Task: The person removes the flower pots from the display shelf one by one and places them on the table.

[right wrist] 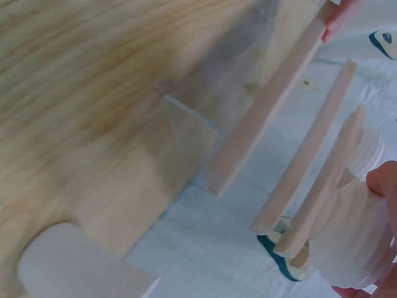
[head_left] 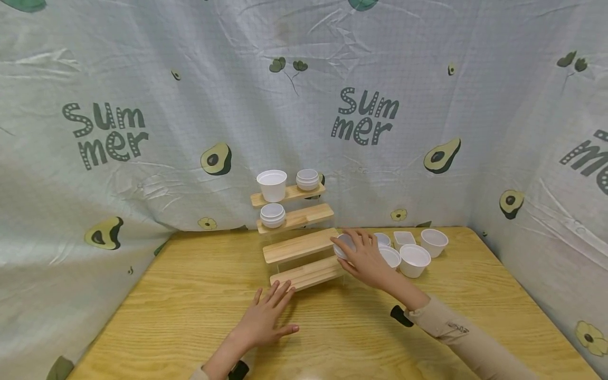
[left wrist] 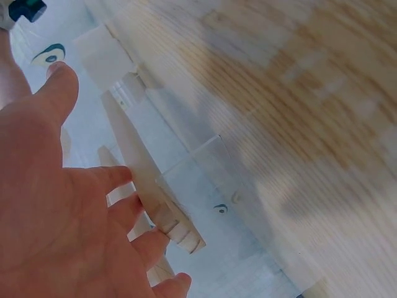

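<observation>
Near the middle of the far edge of the wooden tabletop (head_left: 157, 322), a small white cup (head_left: 345, 244) is held at the right end of the lower shelves of a four-tier wooden stand (head_left: 299, 246). It is gripped between the thumb and fingers of the right hand (head_left: 369, 263), and ridged sides are shown by the right wrist view; whether a shelf is touched by it cannot be told. The cup lies up and to the right of the left hand (head_left: 262, 323), well apart from it. That left hand is relaxed, its fingers spread, with nothing grasped; its fingertips are rested against the lowest shelf (head_left: 309, 273) near its left end.

On the top shelf, a tall white tub (head_left: 272, 187) is placed at the left and a ridged white jar (head_left: 307, 180) at the right. On the second shelf, a similar jar (head_left: 273, 216) is stood at the left end. Toward the tabletop's far right corner, several white containers (head_left: 414, 259) are grouped, one of them square, with some partly hidden by the right hand.
</observation>
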Demonstrator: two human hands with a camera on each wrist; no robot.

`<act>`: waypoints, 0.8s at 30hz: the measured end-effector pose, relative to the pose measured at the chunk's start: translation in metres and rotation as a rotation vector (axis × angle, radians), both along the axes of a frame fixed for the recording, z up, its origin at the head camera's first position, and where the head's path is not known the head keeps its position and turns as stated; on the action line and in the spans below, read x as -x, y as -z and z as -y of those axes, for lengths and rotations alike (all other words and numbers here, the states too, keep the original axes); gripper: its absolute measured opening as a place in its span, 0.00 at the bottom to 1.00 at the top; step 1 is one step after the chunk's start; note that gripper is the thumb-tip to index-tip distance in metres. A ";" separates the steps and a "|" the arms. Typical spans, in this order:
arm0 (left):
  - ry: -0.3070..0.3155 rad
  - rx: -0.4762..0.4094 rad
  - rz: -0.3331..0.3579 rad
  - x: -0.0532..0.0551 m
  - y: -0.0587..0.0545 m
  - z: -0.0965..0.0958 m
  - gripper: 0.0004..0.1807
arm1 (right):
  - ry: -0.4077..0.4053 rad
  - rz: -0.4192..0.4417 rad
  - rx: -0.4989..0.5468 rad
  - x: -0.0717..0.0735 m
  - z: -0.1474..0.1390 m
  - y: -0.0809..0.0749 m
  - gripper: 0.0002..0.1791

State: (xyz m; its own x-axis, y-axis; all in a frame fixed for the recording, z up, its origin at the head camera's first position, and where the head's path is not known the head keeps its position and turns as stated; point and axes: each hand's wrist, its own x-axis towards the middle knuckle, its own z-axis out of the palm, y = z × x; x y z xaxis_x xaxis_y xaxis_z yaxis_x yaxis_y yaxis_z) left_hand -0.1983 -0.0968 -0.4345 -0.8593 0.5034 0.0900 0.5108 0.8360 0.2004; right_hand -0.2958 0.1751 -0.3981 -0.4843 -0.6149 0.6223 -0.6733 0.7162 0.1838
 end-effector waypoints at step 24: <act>-0.029 0.003 -0.022 0.005 0.002 0.001 0.32 | 0.047 -0.104 0.087 -0.028 -0.077 0.032 0.30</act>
State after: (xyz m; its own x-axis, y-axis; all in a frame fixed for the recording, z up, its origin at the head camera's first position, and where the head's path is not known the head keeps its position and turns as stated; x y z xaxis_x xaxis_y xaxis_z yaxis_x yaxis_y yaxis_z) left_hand -0.2032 -0.0979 -0.4362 -0.8712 0.4790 0.1076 0.4909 0.8509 0.1870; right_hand -0.2674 0.2526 -0.4298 -0.4418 -0.5343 0.7207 -0.6189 0.7630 0.1862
